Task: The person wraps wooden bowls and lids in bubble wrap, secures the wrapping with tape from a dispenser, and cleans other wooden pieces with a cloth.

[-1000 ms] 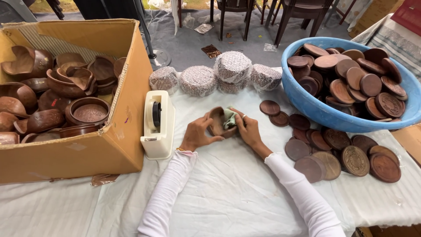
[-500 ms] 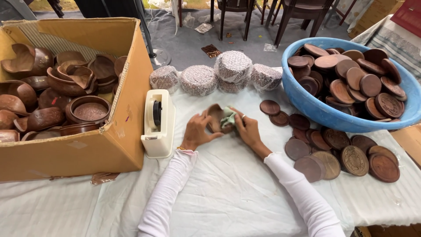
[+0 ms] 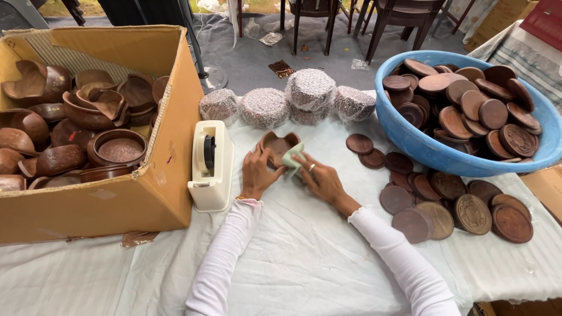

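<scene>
My left hand (image 3: 257, 172) grips the left side of a small brown wooden heart-shaped bowl (image 3: 277, 146) tilted on the white tablecloth. My right hand (image 3: 319, 178) presses a pale green cloth (image 3: 293, 159) against the bowl's right rim. A ring shows on one finger of that hand. Both arms wear white sleeves.
A cardboard box (image 3: 170, 175) of wooden bowls stands at left, with a cream tape dispenser (image 3: 211, 167) beside it. Several wrapped round bundles (image 3: 264, 107) sit behind the bowl. A blue tub (image 3: 421, 143) of wooden discs is at right; loose discs (image 3: 456, 202) lie before it. Chairs stand beyond.
The hands stay in the same spot; the right hand with the cloth has shifted slightly over the bowl, which has turned a little.
</scene>
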